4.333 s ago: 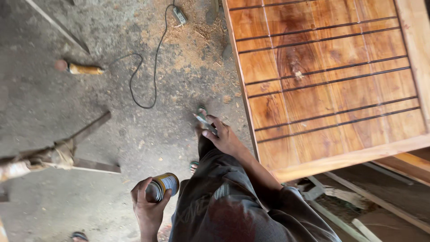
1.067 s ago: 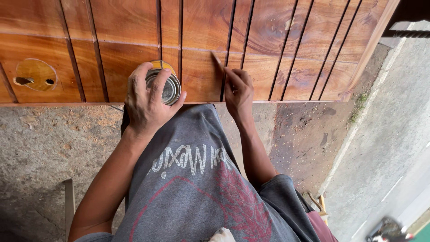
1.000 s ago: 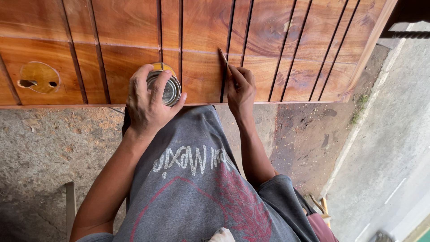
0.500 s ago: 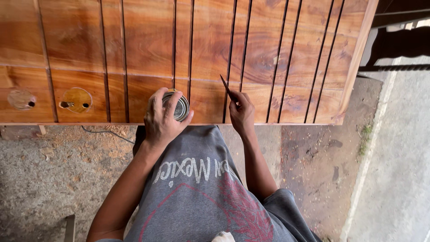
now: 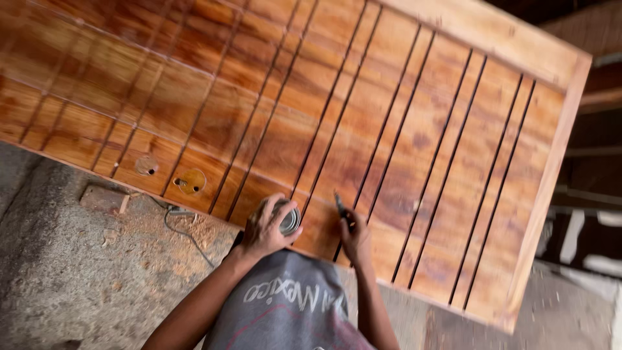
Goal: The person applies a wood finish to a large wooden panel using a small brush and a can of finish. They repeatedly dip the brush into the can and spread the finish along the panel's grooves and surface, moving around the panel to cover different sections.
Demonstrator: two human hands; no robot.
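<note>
Nearest the camera is the person's grey printed shirt, filling the bottom middle of the view, with both bare forearms reaching away from it toward the wood; the left hand is curled around a small round metal tin, fingers wrapped over its near side and thumb along its right edge, so that the tin rests on the near edge of the wood just left of centre; the right hand sits just right of the tin, closed in a pinch on a thin dark brush whose tip points up and away into one of the dark grooves; the two hands are near each other but apart.

To the left of the arms lies the grey concrete floor, dusted with pale sawdust; a thin dark cable curls across it close to the wood's edge, and a small reddish block lies further left, just beside that edge.

Beyond the hands stretches the large reddish-brown varnished wooden door panel, lying flat and running diagonally from the left to the far right; long narrow dark grooves cut across it in pairs; near its near-left edge are two round holes, one pale and one amber; a paler plain wooden frame borders the far and right sides; past it, at the far right, are dim dark shapes too blurred to tell.
</note>
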